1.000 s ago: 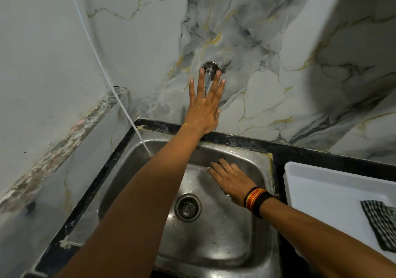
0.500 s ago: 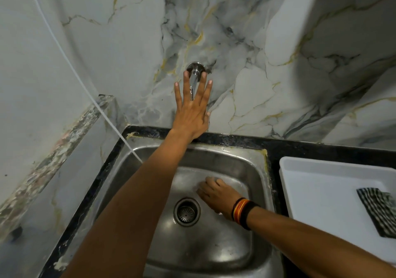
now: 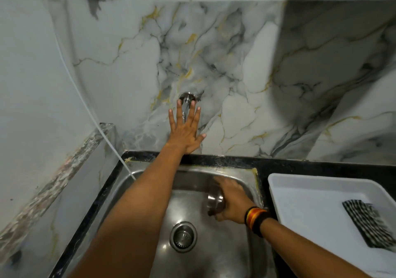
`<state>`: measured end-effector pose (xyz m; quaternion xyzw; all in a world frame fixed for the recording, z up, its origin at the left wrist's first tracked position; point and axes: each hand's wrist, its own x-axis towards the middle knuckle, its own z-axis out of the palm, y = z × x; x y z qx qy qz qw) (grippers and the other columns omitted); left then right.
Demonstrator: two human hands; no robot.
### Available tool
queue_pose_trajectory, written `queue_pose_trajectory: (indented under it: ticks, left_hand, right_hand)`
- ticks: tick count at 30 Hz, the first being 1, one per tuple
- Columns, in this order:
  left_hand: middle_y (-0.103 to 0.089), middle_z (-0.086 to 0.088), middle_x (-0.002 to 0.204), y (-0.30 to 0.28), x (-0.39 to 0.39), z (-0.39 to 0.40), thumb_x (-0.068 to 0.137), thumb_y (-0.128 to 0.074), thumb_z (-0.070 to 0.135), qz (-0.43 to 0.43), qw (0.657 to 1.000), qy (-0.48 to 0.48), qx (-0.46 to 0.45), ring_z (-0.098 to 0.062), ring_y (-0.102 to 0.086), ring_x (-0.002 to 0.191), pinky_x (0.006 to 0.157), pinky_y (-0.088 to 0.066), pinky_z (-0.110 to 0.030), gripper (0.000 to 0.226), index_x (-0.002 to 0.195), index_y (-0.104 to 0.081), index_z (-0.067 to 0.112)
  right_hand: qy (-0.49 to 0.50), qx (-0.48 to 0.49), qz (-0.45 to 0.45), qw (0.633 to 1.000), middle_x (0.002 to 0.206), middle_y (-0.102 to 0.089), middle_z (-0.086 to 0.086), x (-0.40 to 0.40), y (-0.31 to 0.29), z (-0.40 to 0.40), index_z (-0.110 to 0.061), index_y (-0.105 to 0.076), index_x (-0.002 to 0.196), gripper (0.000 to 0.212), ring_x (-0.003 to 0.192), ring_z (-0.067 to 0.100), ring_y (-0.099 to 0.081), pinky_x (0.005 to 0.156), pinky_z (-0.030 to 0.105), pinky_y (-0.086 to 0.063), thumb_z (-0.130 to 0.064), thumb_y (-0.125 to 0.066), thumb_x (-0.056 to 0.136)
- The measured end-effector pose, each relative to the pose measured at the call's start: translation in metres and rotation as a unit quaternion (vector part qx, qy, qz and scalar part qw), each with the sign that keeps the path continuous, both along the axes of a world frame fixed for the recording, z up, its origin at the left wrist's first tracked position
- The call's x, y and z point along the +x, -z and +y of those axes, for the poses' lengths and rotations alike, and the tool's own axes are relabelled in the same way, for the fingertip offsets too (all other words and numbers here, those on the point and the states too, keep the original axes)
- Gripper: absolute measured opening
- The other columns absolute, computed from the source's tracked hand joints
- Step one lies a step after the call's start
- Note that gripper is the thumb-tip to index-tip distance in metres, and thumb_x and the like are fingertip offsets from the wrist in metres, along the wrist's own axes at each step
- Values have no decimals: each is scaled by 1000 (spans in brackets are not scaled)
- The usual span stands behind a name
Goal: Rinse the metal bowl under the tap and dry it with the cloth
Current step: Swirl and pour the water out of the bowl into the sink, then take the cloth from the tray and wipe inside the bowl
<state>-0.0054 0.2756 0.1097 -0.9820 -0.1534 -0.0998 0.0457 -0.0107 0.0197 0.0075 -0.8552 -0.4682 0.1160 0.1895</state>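
Left fingers (image 3: 179,115) splayed over tap (image 3: 186,100), blurred right hand (image 3: 230,200) gripping half-hidden metal bowl (image 3: 215,200)

Wall: I see marble-pattern tiles (image 3: 225,67) in front of me, white with grey and gold veins.
Counter: a black stone edge (image 3: 300,165) runs around my sink.
Drain: a round metal strainer (image 3: 183,236) sits in the basin floor.
Tray: a white plastic tray (image 3: 310,205) stands at my right.
Hose: a thin white tube (image 3: 102,132) comes down at my left.
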Motion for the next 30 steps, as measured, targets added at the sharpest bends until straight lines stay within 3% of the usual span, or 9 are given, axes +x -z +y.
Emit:
queue_pose_trajectory:
  ticks: [6, 9, 12, 15, 17, 20, 23, 26, 30]
  left_hand:
    - [42, 9, 170, -23, -45, -40, 91, -16, 92, -89, 961, 127, -229, -21, 45, 155, 123, 32, -59, 102, 168, 21, 38]
    - [8, 14, 181, -18, -76, -93, 78, -41, 102, -55, 853, 155, -495, -16, 8, 167, 135, 2, -58, 113, 165, 14, 56]
    - [-8, 5, 182, -11, -88, -133, 62, -63, 102, -40, 796, 150, -586, -25, -14, 166, 133, -19, -61, 138, 167, 11, 52]
    - [-16, -2, 177, -13, -90, -162, 53, -91, 74, -79, 783, 144, -600, -22, -23, 161, 131, -22, -46, 157, 169, 10, 44]
    - [-31, 10, 163, -8, -88, -170, 52, -105, 45, -112, 782, 147, -595, -7, -40, 147, 127, -29, -36, 163, 170, 8, 40]
    - [-43, 22, 149, -1, -79, -182, 53, -109, 31, -144, 783, 161, -583, 6, -48, 139, 123, -39, -30, 160, 170, 0, 42]
    - [-48, 23, 146, 5, -68, -206, 50, -108, 44, -161, 785, 172, -572, 12, -51, 135, 113, -43, -18, 158, 171, -6, 41]
    - [-49, 23, 147, 14, -54, -237, 51, -106, 48, -174, 788, 183, -562, 12, -50, 135, 112, -40, -17, 157, 171, -5, 41]
    - [-44, 35, 144, 32, -35, -275, 46, -104, 59, -178, 784, 180, -567, 27, -44, 128, 110, -40, -14, 160, 172, -9, 36]
  right_hand:
    - [173, 307, 176, 919, 148, -42, -7, 5, -58, -62, -33, -29, 152, 120, 131, 14, -47, 112, 35, -42, -46, -97, 55]
    - [184, 382, 190, 886, 150, -42, -7, 4, -79, -77, -37, -25, 153, 119, 134, 13, -46, 113, 33, -40, -39, -98, 60]
    - [163, 408, 205, 874, 145, -44, -9, -3, -94, -80, -37, -21, 153, 118, 134, 9, -48, 109, 27, -45, -40, -97, 63]
    - [153, 425, 290, 844, 147, -44, -9, -10, -104, -80, -38, -22, 155, 105, 133, 10, -49, 106, 29, -51, -56, -79, 69]
    - [153, 465, 368, 791, 154, -44, -2, -11, -105, -87, -35, -28, 155, 90, 140, 20, -47, 117, 47, -41, -60, -66, 78]
    - [160, 489, 391, 763, 157, -46, -3, -10, -110, -109, -25, -36, 156, 75, 144, 19, -45, 120, 44, -35, -60, -46, 91]
    - [171, 464, 354, 794, 163, -36, -8, 2, -108, -135, -28, -31, 158, 68, 149, 8, -35, 122, 34, -27, -60, -31, 98]
    - [244, 375, 188, 874, 170, -15, -15, 38, -85, -171, -36, -22, 161, 66, 155, 3, -11, 126, 33, -12, -63, -31, 101]
    - [354, 118, -61, 926, 172, -2, 4, 112, -15, -261, -16, -17, 163, 70, 159, 26, 3, 127, 51, -12, -48, -41, 105]
